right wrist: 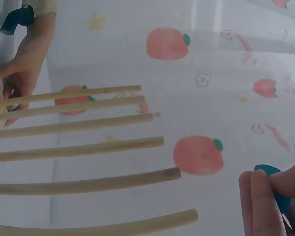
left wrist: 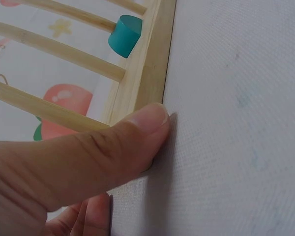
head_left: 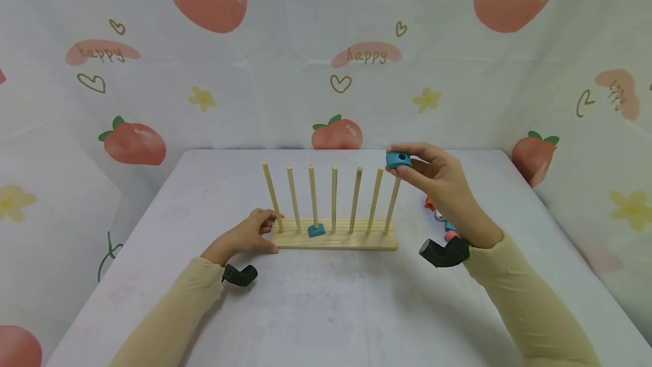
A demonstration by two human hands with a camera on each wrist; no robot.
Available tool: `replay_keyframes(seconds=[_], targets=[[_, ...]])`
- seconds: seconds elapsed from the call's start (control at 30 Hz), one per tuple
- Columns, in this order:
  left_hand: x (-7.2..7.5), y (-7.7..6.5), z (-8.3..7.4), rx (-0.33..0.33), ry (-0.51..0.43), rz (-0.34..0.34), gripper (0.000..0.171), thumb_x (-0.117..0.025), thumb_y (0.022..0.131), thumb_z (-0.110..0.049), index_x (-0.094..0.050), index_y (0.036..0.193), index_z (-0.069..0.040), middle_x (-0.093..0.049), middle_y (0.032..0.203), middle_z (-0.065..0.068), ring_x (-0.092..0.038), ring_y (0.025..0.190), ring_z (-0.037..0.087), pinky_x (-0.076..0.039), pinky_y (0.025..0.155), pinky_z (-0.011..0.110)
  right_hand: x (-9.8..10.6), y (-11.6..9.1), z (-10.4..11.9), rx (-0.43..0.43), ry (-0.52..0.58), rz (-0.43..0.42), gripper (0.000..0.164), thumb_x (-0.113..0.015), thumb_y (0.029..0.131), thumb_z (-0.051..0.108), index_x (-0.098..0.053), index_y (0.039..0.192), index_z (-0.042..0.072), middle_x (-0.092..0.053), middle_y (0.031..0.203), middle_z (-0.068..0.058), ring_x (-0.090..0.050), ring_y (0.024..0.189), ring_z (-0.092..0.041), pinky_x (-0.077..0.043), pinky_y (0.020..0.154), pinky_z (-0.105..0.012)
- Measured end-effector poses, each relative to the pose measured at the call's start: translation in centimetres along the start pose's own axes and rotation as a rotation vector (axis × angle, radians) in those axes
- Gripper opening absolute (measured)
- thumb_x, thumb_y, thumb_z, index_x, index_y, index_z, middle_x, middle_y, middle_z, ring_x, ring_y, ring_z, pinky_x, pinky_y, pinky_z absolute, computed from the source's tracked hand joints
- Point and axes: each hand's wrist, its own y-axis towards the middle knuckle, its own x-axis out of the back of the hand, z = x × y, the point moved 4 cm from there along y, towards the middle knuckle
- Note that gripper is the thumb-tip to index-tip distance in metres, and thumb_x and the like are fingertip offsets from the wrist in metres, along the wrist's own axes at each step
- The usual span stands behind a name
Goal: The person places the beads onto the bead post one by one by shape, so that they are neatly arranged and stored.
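Head: the right hand (head_left: 442, 177) pinches the teal block (head_left: 394, 161) above the right edge of the peg rack (head_left: 356, 241), hole (head_left: 404, 157) facing the table's (head_left: 316, 299) near edge, long axis roughly sideways; likely light, stiff, best held off the hole. Left wrist: the left hand (left wrist: 83, 164) grips the rack's corner. Right wrist: fingers (right wrist: 262, 204) half-hide the block.

Head: forward-down over table (head_left: 326, 310). Left wrist: close along rack base (left wrist: 151, 64). Right wrist: across pegs (right wrist: 88, 148), shared with head.
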Motion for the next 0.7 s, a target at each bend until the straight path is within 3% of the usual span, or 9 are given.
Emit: replay_keyframes(seconds=[0.37,0.7], targets=[[0.0,0.1,0.1,0.004,0.014,-0.006,0.084,-0.087,0.07,-0.009,-0.039,0.138,0.006,-0.031,0.133,0.023,-0.037,0.129,0.037,-0.036,0.112,0.048,-1.6,2.0,0.3,0.097,-0.105,0.003,0.032,-0.066,0.088,-0.001,-0.062,0.12,-0.005,-0.069,0.107,0.003,-0.065,0.095,-0.011,-0.055,0.087,-0.02],[-0.1,-0.1,0.1,-0.001,-0.013,-0.003,0.082,-0.085,0.071,-0.005,-0.039,0.139,0.005,-0.03,0.13,0.022,-0.036,0.129,0.037,-0.036,0.113,0.048,-3.8,3.7,0.4,0.151,-0.082,0.057,0.034,-0.066,0.085,-0.01,-0.058,0.117,-0.013,-0.065,0.107,0.002,-0.064,0.096,-0.012,-0.055,0.087,-0.021]])
